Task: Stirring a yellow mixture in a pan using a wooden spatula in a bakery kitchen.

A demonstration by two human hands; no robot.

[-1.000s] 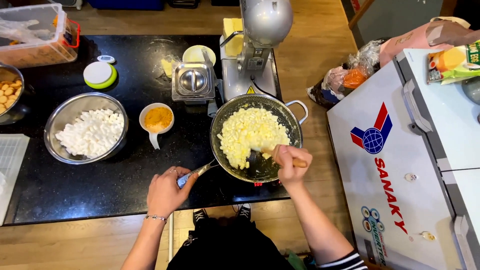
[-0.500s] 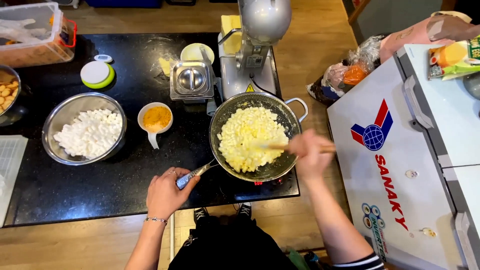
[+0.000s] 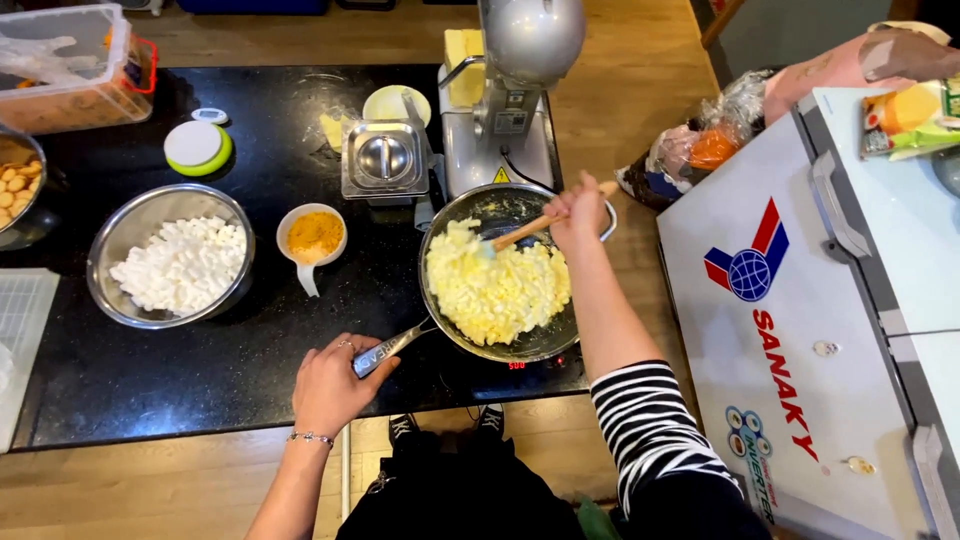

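Left hand: the left hand has its fingers curled and clamped around the end of the pan handle, at the near edge of the black counter.
Right hand: the right hand is closed in a fist around the upper end of a wooden spatula, above the pan's far right rim.
Spatula axis: long axis slants from upper right, at the hand, down left into the food; the tip rests in the yellow mass.
Pan: 1 dark frying pan on the counter's right end, its handle pointing down left toward the person; it holds 1 heap of pale yellow melted pieces.
Bowls: 1 steel bowl of white marshmallows well left of the pan; 1 small white cup of orange powder between them.
Behind: 1 grey stand mixer just beyond the pan; 1 square metal container to its left.
Right: 1 white chest freezer beside the counter.
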